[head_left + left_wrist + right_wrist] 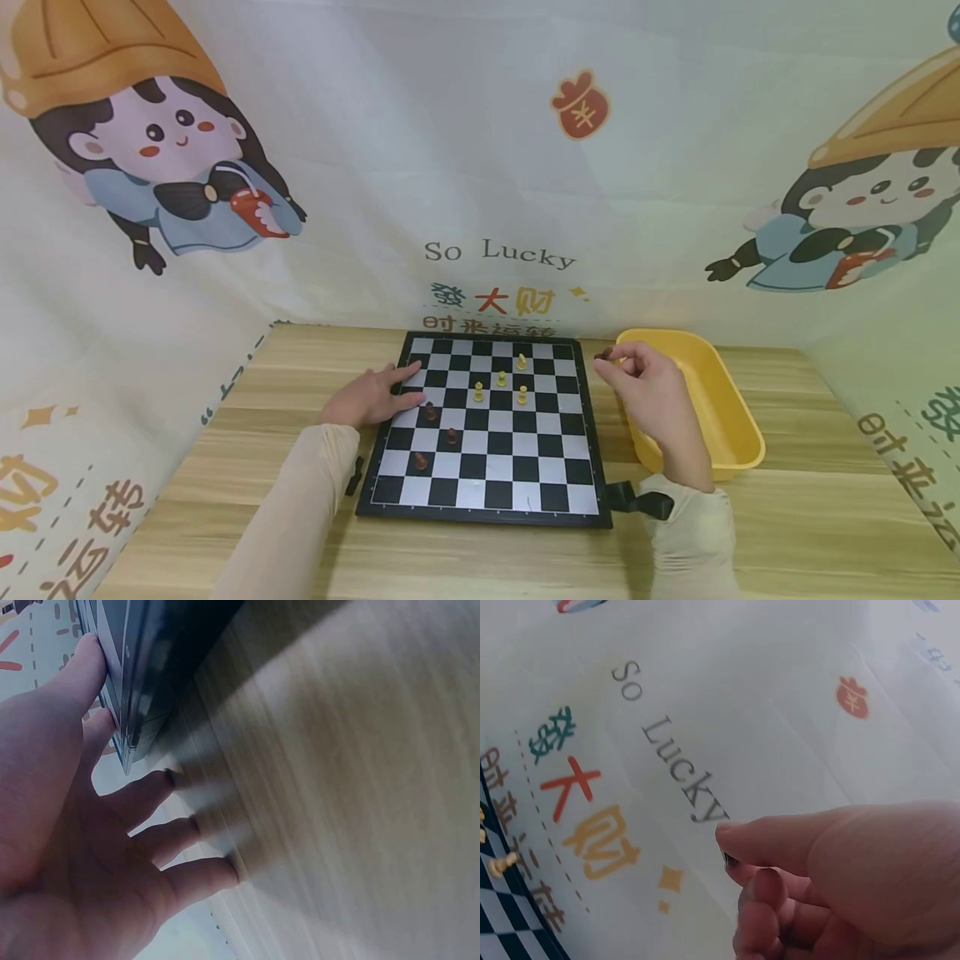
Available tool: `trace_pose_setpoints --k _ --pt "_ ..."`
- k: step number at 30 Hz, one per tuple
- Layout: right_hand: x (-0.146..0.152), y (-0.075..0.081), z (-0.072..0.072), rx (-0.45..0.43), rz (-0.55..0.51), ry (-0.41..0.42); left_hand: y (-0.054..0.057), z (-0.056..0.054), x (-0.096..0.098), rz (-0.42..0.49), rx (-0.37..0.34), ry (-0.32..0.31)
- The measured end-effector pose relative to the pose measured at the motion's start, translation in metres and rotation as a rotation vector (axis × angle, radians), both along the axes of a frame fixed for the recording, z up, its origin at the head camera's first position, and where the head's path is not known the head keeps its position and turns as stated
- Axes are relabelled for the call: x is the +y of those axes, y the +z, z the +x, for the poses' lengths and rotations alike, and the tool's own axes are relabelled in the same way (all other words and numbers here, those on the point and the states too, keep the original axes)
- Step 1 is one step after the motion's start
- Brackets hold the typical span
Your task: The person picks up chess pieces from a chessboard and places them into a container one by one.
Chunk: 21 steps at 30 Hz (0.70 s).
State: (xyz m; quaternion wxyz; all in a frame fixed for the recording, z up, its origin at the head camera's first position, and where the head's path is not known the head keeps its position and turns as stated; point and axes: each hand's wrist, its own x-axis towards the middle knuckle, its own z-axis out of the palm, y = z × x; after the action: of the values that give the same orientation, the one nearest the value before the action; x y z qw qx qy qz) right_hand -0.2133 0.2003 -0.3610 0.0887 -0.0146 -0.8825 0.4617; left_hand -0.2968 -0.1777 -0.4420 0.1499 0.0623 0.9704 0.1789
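A chessboard (483, 518) with black and white squares lies on the wooden table. My left hand (367, 396) rests at its left edge, thumb and index finger on the board; in the left wrist view the other fingers (206, 877) spread down to the tabletop. Right of the board, my right hand (660, 400) pinches a small dark brown chess piece (603, 355) between thumb and fingertips, raised near the yellow bin. Mostly hidden by the fingers in the right wrist view is that piece (730, 859). Several pale yellow pieces (478, 391) and three reddish-brown pieces (452, 436) stand on the board.
A yellow plastic bin (738, 433) stands right of the board, partly behind my right forearm. Behind the table hangs a printed white cloth (480, 167), which also covers both sides. Black straps (652, 505) show at the right wrist.
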Motion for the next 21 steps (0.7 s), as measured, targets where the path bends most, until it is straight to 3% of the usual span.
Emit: trace_pose_setpoints --k 16,21 --pt "0.048 -0.007 0.002 -0.054 0.048 -0.205 -0.001 0.0 -0.001 -0.006 0.002 0.015" --pt "0.067 -0.01 0.005 -0.107 0.073 -0.247 -0.001 0.0 0.001 -0.004 -0.005 0.022"
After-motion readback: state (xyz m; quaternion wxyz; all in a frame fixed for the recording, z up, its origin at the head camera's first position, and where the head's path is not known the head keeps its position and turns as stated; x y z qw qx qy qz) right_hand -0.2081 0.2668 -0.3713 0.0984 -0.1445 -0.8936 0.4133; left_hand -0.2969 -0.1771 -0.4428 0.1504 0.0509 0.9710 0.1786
